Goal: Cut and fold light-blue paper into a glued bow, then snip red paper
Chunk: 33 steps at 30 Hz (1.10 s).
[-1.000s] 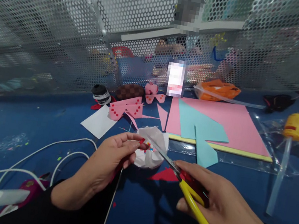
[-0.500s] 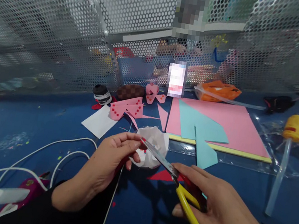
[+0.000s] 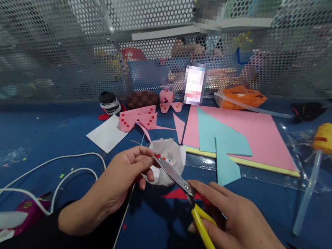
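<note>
My right hand (image 3: 228, 224) grips a pair of scissors (image 3: 210, 242) by its yellow handles. The blades look nearly closed and point to the upper left, their tips at my left fingertips. My left hand (image 3: 120, 176) is closed in a pinch, where a tiny piece of red paper (image 3: 157, 156) shows beside the blade tips; most of it is hidden. Just behind the blades sits a crumpled white paper holder (image 3: 175, 153) with small red and blue bits inside. Under the scissors lies a red paper scrap (image 3: 175, 193).
Pink paper cutouts with red diamonds (image 3: 138, 120) lie behind my hands. Teal paper (image 3: 227, 139) rests on pink sheets (image 3: 266, 133). A yellow glue gun (image 3: 325, 138) is at right. White cable (image 3: 51, 160) and a dark tablet-like device (image 3: 106, 233) lie left. A perforated metal panel (image 3: 160, 4) stands behind.
The view has shifted slightly, so everything sits a little further left and up. The scissor blades have closed a little; both hands keep nearly the same pose.
</note>
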Each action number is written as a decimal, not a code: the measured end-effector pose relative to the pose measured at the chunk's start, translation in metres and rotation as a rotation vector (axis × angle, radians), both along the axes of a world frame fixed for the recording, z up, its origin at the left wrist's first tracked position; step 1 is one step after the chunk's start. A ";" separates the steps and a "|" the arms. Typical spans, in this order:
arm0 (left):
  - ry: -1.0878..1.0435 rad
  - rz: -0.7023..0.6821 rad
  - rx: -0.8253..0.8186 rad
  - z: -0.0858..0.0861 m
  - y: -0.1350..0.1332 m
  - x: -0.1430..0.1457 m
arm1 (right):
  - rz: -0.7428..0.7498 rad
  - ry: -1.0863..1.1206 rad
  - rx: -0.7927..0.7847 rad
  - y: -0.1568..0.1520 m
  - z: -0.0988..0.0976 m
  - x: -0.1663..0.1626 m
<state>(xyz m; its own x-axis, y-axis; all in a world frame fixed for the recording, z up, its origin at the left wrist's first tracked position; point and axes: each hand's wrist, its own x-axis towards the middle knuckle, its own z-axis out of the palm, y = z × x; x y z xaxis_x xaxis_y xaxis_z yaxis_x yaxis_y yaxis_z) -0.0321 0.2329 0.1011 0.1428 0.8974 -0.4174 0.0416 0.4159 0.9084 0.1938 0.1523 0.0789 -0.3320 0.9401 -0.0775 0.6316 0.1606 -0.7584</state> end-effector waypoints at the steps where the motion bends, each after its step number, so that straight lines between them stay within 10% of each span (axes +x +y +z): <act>1: 0.001 -0.008 0.002 0.000 0.000 0.000 | 0.002 -0.004 0.005 0.000 0.000 0.000; 33: -0.040 -0.016 0.035 -0.006 -0.002 0.006 | -0.007 0.063 -0.001 0.000 -0.002 0.000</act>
